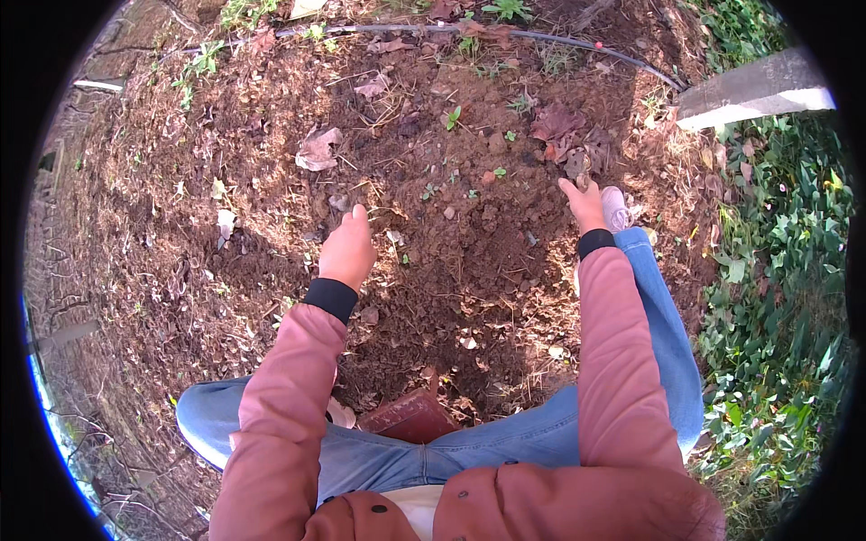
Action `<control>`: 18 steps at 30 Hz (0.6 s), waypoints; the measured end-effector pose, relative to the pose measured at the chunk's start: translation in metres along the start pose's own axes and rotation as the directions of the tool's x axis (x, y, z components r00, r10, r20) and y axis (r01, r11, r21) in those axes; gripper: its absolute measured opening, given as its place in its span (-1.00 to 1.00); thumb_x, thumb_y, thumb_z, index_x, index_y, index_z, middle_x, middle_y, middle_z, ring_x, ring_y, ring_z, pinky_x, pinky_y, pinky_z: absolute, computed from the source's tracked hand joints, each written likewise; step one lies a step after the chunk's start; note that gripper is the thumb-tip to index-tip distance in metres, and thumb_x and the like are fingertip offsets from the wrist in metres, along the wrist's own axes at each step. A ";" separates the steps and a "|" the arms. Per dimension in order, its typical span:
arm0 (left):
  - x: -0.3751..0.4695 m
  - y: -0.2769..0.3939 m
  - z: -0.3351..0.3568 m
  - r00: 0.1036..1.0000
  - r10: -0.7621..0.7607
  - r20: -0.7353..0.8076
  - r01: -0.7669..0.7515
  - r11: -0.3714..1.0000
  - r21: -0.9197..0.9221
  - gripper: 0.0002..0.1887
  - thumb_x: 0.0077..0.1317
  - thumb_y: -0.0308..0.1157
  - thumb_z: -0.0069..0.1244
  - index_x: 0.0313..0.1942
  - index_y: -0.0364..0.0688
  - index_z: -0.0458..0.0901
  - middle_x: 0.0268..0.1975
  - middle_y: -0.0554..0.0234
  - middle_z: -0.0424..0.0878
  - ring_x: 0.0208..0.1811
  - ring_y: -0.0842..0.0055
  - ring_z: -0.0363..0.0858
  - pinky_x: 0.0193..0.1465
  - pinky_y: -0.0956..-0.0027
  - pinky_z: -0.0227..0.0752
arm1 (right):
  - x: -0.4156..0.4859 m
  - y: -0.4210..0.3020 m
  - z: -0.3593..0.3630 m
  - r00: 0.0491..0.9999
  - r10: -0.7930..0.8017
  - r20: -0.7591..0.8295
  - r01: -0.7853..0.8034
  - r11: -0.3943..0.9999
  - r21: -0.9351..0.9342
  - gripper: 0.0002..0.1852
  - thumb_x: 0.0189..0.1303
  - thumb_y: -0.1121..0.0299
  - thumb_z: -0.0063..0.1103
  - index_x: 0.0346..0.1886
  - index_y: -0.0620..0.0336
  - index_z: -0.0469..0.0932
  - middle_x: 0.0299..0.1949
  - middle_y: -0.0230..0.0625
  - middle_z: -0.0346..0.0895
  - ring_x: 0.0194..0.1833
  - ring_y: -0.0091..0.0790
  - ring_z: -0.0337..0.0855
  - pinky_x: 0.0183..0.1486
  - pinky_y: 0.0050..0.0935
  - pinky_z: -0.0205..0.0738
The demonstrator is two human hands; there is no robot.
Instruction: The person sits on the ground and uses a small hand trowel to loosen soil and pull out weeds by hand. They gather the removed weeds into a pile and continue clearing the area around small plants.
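My left hand hovers over the brown soil, its back towards me and its fingers close together. Their undersides are hidden, so I cannot tell if they hold anything. A small grey clod lies just beyond the fingertips. On the far right, my right hand reaches down beside a pink shoe, thumb and fingers apart. Dry brown leaves lie right past its fingertips, and one seems to touch them. Between the hands, the ground is crumbly, with small green seedlings and a reddish stone.
A black irrigation hose crosses the far ground. A grey post stands at the far right above dense green vines. Curled dead leaves are scattered about. A worn dark-red block-like seat shows between my jean-clad legs.
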State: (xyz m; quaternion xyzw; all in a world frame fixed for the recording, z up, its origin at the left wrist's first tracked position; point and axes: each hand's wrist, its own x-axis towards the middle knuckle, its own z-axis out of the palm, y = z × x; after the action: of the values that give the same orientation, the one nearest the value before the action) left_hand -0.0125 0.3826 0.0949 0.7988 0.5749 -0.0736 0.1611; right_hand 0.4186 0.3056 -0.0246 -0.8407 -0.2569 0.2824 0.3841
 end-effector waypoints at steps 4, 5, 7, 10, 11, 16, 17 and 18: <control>0.018 0.004 0.010 0.999 -0.017 0.046 0.017 1.000 -0.006 -0.73 0.21 -0.57 -0.02 -0.09 -0.34 0.34 -0.13 -0.29 0.59 -0.17 -0.18 0.67 -0.15 -0.10 0.57 | 0.052 0.025 0.002 1.000 0.013 -0.019 -0.011 0.994 0.108 -0.04 -0.01 0.11 0.56 0.35 0.51 0.26 0.16 -0.02 0.54 0.17 -0.21 0.55 0.25 -0.33 0.37; 0.021 0.004 0.012 0.998 -0.019 0.052 0.020 1.000 -0.002 -0.73 0.21 -0.57 -0.03 -0.09 -0.34 0.33 -0.13 -0.30 0.59 -0.17 -0.18 0.66 -0.15 -0.11 0.57 | 0.064 0.031 0.004 0.997 0.063 -0.044 -0.058 0.992 0.108 0.01 -0.01 0.12 0.56 0.39 0.53 0.21 0.19 -0.01 0.51 0.19 -0.21 0.52 0.27 -0.34 0.35; 0.024 0.003 0.017 0.999 -0.014 0.045 0.014 1.000 -0.006 -0.74 0.22 -0.57 -0.04 -0.09 -0.34 0.32 -0.14 -0.30 0.59 -0.18 -0.18 0.66 -0.15 -0.11 0.57 | 0.085 0.041 0.007 0.996 -0.023 -0.084 0.028 0.998 0.053 0.08 -0.10 0.07 0.60 0.41 0.49 0.21 0.27 0.07 0.42 0.29 -0.11 0.44 0.34 -0.28 0.29; 0.033 0.001 0.027 0.997 -0.030 0.066 0.030 1.000 0.003 -0.75 0.23 -0.56 -0.05 -0.10 -0.33 0.31 -0.14 -0.29 0.58 -0.18 -0.18 0.66 -0.17 -0.10 0.57 | 0.106 0.047 0.011 0.993 0.056 -0.108 -0.070 0.989 -0.132 0.22 -0.21 -0.13 0.59 0.49 0.31 0.14 0.43 0.20 0.19 0.45 0.10 0.22 0.46 -0.16 0.14; 0.035 0.000 0.031 0.996 -0.040 0.078 0.039 0.999 0.008 -0.75 0.24 -0.56 -0.05 -0.10 -0.33 0.30 -0.14 -0.29 0.58 -0.19 -0.18 0.66 -0.17 -0.10 0.57 | 0.110 0.046 0.013 0.991 0.088 -0.096 -0.103 0.981 -0.165 0.24 -0.22 -0.16 0.58 0.50 0.27 0.12 0.45 0.19 0.15 0.46 0.10 0.19 0.47 -0.14 0.11; 0.041 -0.002 0.049 0.998 0.029 0.062 -0.030 0.999 0.016 -0.78 0.25 -0.55 -0.06 -0.13 -0.31 0.29 -0.17 -0.26 0.56 -0.27 -0.16 0.66 -0.26 -0.11 0.56 | 0.122 0.021 0.026 0.971 0.203 -0.125 -0.227 0.946 -0.231 0.39 -0.27 -0.32 0.54 0.57 0.18 -0.04 0.53 0.21 -0.05 0.51 0.25 0.00 0.52 -0.01 -0.10; 0.044 -0.002 0.052 0.996 0.009 0.087 -0.013 0.999 0.038 -0.77 0.24 -0.55 -0.05 -0.12 -0.31 0.30 -0.17 -0.26 0.56 -0.27 -0.16 0.66 -0.26 -0.10 0.56 | 0.124 0.013 0.031 0.958 0.269 -0.103 -0.287 0.924 -0.253 0.40 -0.27 -0.33 0.53 0.57 0.18 -0.06 0.54 0.22 -0.07 0.52 0.27 -0.02 0.53 0.01 -0.13; 0.044 -0.002 0.055 0.996 0.003 0.090 -0.008 0.999 0.054 -0.76 0.24 -0.56 -0.06 -0.12 -0.31 0.30 -0.16 -0.26 0.55 -0.27 -0.15 0.66 -0.26 -0.09 0.57 | 0.126 0.006 0.035 0.948 0.296 -0.117 -0.317 0.915 -0.252 0.43 -0.26 -0.39 0.49 0.59 0.17 -0.11 0.54 0.24 -0.10 0.52 0.30 -0.06 0.53 0.03 -0.19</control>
State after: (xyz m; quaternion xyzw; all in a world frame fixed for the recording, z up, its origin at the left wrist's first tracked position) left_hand 0.0042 0.4038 0.0297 0.8004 0.5625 -0.1246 0.1655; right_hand 0.4857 0.4016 -0.0837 -0.9248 -0.1428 0.2693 0.2277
